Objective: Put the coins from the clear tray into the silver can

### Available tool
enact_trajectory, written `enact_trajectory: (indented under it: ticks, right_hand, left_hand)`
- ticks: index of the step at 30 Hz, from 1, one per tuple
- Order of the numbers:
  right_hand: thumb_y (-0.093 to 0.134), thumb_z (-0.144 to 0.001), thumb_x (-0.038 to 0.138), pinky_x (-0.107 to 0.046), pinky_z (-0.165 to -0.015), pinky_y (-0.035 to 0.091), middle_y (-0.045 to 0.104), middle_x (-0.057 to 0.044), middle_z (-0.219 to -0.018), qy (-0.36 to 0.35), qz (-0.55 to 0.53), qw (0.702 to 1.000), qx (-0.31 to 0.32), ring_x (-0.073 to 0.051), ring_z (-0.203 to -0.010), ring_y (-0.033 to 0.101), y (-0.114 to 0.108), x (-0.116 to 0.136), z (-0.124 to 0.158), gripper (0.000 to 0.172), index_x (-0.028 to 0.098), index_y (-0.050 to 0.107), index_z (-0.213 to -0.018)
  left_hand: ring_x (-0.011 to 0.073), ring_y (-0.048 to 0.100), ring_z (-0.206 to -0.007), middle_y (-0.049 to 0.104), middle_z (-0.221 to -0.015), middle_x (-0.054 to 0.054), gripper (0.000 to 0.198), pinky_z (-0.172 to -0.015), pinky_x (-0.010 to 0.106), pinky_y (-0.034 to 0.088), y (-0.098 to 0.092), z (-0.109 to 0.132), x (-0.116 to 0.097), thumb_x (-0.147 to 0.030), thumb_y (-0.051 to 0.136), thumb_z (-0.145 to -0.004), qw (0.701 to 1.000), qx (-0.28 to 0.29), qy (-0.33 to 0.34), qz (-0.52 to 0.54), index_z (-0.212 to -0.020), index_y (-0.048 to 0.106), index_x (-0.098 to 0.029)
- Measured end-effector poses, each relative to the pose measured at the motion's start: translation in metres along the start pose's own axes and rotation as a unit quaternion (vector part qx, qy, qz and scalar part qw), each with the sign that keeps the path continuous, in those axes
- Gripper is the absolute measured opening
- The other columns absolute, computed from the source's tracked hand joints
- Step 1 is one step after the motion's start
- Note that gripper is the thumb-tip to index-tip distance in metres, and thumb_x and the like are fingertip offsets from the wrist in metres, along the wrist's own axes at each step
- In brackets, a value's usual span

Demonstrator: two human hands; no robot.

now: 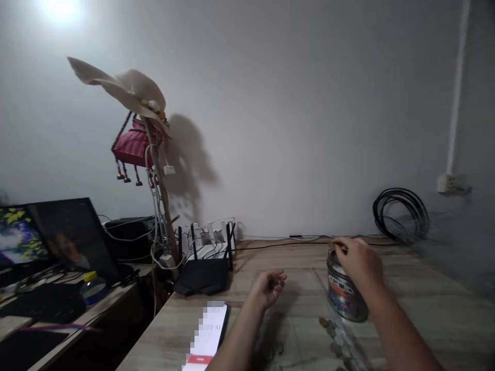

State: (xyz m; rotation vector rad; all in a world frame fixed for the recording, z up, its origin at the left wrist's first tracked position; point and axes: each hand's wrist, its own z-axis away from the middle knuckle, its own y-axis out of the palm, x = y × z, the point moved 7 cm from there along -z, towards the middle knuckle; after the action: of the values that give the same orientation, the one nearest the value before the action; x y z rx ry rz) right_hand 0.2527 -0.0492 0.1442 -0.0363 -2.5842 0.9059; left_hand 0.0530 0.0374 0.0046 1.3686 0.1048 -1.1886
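Observation:
My right hand (361,260) is over the mouth of a metal can (346,296) with a printed label. Its thumb and fingers are pinched together near the rim, and what they hold is hidden. My left hand (269,288) is raised above the table to the left of the can, palm turned up and fingers curled. Something small and dark shows among those fingers, too blurred to name. Several coins (338,340) lie in front of the can beside a clear plastic strip or bag (350,342). More coins (277,348) lie close to my left forearm.
A phone (207,330) lies left of my left forearm on the wooden table (301,309). Behind it stand a black router (203,275) and white devices with cables. Coiled black cable (400,214) leans on the wall. Monitors (73,237) and a bottle (93,288) occupy the left desk.

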Motion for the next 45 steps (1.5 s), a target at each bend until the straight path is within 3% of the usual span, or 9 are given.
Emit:
enact_trajectory:
  ticks: [3, 8, 14, 20, 27, 32, 36, 42, 45]
  right_hand:
    - [0.045, -0.066, 0.03, -0.025, -0.046, 0.029, 0.063, -0.006, -0.072, 0.035, 0.07, 0.995, 0.056, -0.017, -0.061, 0.053, 0.004, -0.03, -0.006, 0.023, 0.025, 0.065, -0.074]
    - [0.045, -0.064, 0.026, -0.026, -0.051, 0.031, 0.063, -0.004, -0.071, -0.004, 0.098, 0.989, 0.108, -0.018, -0.066, 0.054, 0.019, -0.037, -0.01, 0.021, 0.026, 0.066, -0.069]
    - [0.036, -0.075, 0.025, -0.028, -0.068, 0.034, 0.061, -0.007, -0.081, -0.144, 0.043, 0.989, 0.008, -0.018, -0.077, 0.051, 0.007, 0.043, 0.003, 0.027, 0.019, 0.061, -0.082]
    - [0.043, -0.072, 0.025, -0.023, -0.063, 0.033, 0.059, -0.002, -0.08, -0.285, -0.071, 0.919, 0.263, -0.014, -0.078, 0.05, 0.08, 0.108, 0.069, 0.022, 0.025, 0.061, -0.084]
    - [0.04, -0.072, 0.017, -0.023, -0.065, 0.033, 0.061, -0.002, -0.08, -0.237, -0.062, 0.927, 0.284, -0.014, -0.077, 0.053, 0.103, 0.083, 0.082, 0.025, 0.024, 0.062, -0.083]
    - [0.034, -0.078, 0.02, -0.025, -0.072, 0.036, 0.061, -0.004, -0.086, -0.235, -0.07, 0.965, 0.091, -0.015, -0.083, 0.052, 0.043, 0.071, 0.049, 0.028, 0.021, 0.06, -0.087]
    - [0.038, -0.076, 0.028, -0.027, -0.066, 0.038, 0.062, -0.006, -0.085, -0.131, -0.009, 0.99, -0.051, -0.018, -0.081, 0.053, -0.003, 0.021, 0.011, 0.027, 0.022, 0.062, -0.088]
    - [0.046, -0.065, 0.028, -0.026, -0.055, 0.036, 0.065, -0.002, -0.073, -0.029, 0.025, 0.99, 0.133, -0.018, -0.067, 0.056, 0.025, -0.045, -0.012, 0.02, 0.024, 0.065, -0.068]
    - [0.045, -0.065, 0.028, -0.028, -0.059, 0.037, 0.065, -0.002, -0.075, -0.036, 0.039, 0.993, 0.106, -0.02, -0.072, 0.056, 0.023, -0.043, -0.013, 0.021, 0.025, 0.065, -0.07]
  left_hand:
    - [0.008, 0.053, -0.057, 0.051, -0.059, 0.004, 0.028, -0.053, 0.016, 0.044, 0.0, 0.0, 0.002, 0.004, 0.036, -0.061, 0.999, 0.006, 0.0, 0.037, -0.084, 0.049, -0.005]
    - [0.0134, 0.058, -0.074, 0.054, -0.071, 0.009, 0.04, -0.066, 0.02, 0.048, 0.002, 0.003, 0.003, 0.006, 0.037, -0.06, 1.0, 0.009, 0.014, 0.006, -0.099, 0.044, 0.001]
    - [0.0153, 0.059, -0.079, 0.057, -0.082, 0.013, 0.042, -0.071, 0.02, 0.046, 0.007, 0.003, 0.004, 0.007, 0.038, -0.058, 0.997, 0.043, 0.017, -0.056, -0.099, 0.046, 0.0]
    - [0.0099, 0.057, -0.065, 0.059, -0.069, 0.006, 0.027, -0.071, 0.022, 0.043, 0.009, -0.004, 0.009, 0.002, 0.039, -0.057, 0.995, 0.079, 0.018, -0.057, -0.076, 0.057, -0.006]
    - [0.0086, 0.053, -0.054, 0.055, -0.056, 0.004, 0.02, -0.072, 0.026, 0.043, 0.011, -0.007, 0.02, 0.001, 0.037, -0.053, 0.993, 0.096, -0.03, -0.056, -0.06, 0.054, -0.007]
    - [0.0127, 0.059, -0.071, 0.057, -0.067, 0.008, 0.024, -0.075, 0.022, 0.044, 0.015, 0.004, 0.012, 0.003, 0.04, -0.061, 0.996, 0.082, -0.004, -0.041, -0.081, 0.053, 0.0]
    - [0.0145, 0.059, -0.078, 0.058, -0.076, 0.011, 0.023, -0.064, 0.017, 0.046, 0.007, 0.004, 0.006, 0.001, 0.041, -0.066, 0.999, 0.024, 0.023, -0.034, -0.088, 0.05, -0.001]
    - [0.0033, 0.052, -0.049, 0.058, -0.071, 0.007, 0.013, -0.038, 0.01, 0.031, 0.013, -0.002, 0.008, -0.005, 0.046, -0.067, 0.988, 0.081, 0.023, -0.13, -0.08, 0.05, -0.008]
    - [0.0003, 0.041, -0.038, 0.058, -0.067, 0.004, 0.019, -0.033, 0.011, 0.018, 0.015, 0.0, 0.008, -0.011, 0.049, -0.068, 0.978, 0.088, 0.029, -0.188, -0.087, 0.049, -0.011]
